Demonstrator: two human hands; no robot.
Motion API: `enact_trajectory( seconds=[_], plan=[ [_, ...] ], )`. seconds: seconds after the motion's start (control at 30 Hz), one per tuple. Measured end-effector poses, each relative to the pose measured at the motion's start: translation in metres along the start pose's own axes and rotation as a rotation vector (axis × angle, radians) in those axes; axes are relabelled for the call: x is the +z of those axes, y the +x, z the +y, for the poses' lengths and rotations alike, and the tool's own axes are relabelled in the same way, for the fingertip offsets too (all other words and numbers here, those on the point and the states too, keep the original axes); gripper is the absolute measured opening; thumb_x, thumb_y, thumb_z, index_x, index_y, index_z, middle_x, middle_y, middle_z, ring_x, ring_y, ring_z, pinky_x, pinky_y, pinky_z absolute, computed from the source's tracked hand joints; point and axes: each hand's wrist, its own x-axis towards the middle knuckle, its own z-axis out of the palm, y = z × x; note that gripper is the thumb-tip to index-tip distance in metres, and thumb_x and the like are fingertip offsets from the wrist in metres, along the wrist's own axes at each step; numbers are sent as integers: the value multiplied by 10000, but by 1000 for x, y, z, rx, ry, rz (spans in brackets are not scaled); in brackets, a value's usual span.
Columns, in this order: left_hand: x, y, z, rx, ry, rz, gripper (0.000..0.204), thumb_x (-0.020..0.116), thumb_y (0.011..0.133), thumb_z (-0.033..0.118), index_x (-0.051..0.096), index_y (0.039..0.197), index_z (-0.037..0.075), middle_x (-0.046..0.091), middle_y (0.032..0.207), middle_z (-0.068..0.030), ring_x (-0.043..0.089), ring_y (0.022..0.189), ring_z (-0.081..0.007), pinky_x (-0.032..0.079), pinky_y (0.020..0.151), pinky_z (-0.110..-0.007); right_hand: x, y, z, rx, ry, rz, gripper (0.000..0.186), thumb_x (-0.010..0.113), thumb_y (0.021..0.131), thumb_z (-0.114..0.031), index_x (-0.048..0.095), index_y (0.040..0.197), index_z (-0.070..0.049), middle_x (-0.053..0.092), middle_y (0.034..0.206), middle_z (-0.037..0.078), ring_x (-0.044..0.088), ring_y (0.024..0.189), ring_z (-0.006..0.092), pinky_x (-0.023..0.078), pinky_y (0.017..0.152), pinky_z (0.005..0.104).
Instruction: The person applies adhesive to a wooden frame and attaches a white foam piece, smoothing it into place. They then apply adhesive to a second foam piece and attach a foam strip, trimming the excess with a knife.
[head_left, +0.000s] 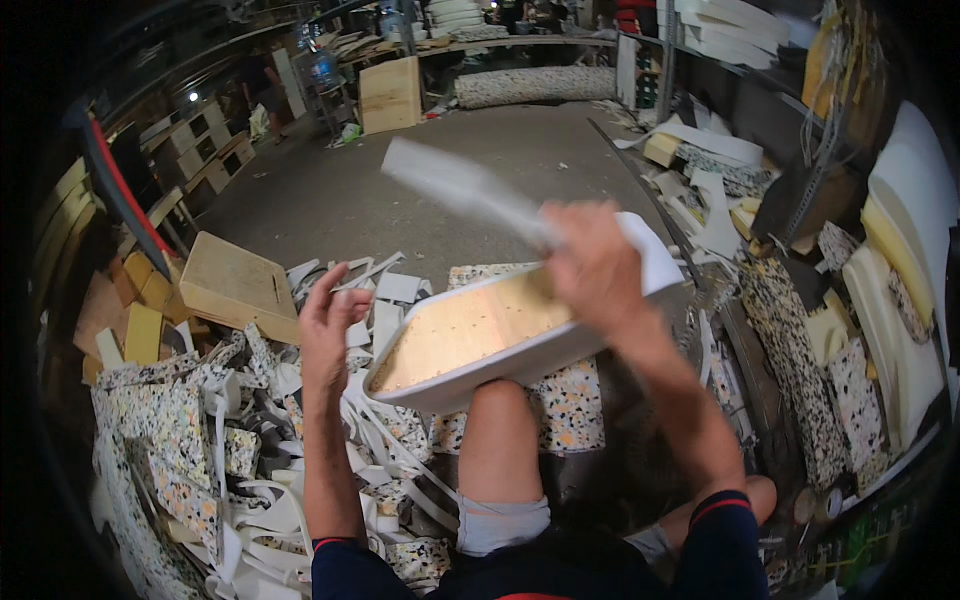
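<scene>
The seat panel [500, 335], a wooden board with white foam wrapped around its edge, rests tilted on the person's raised knee [500, 400], not on any table, with its far end higher than the near end. The right hand [595, 265] is clenched around the handle of a long flat blade [450, 185], which is blurred, so I judge it is moving fast above the foam rim. The left hand [330, 320] is released and holds nothing; it hovers just beside the lower left corner of the panel, fingers half curled. Here I see the first risk: nothing holds the panel firmly, so a strong stroke could push it off the knee into the heap of white foam strips [300, 470] on the floor [400, 190]. The second risk is for the body: the bare leg lies directly under the panel, and the free hand is near the edge, so if the blade slips from the soft foam it could reach the skin. A cut that goes too deep could also spoil the rim or strike the wood and stop the blade suddenly. Whether the blade touches the foam at this moment I cannot tell, because of the blur. The speckled foam pieces [570, 400] under the leg give a soft and unsteady base, which could let the knee shift.
</scene>
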Motion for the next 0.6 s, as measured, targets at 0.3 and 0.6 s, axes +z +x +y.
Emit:
enact_trajectory(
  seconds=[0.3, 0.6],
  plan=[
    [-53, -120, -89, -225, -64, 191, 696, 682, 976, 462, 488, 1455, -4, 633, 1290, -107, 614, 1111, -171, 523, 914, -322, -144, 28, 282, 1226, 503, 208, 320, 711, 966, -345, 616, 991, -41, 571, 666, 32, 505, 505, 125, 364, 386, 247],
    [-4, -156, -144, -284, 121, 153, 603, 775, 903, 104, 477, 1413, -21, 591, 1351, -152, 567, 1224, -234, 474, 1024, -383, -97, -137, 375, 1592, 977, 519, 447, 651, 1012, -353, 515, 1231, 12, 662, 1066, 243, 703, 837, 308, 619, 627, 382]
  ],
)
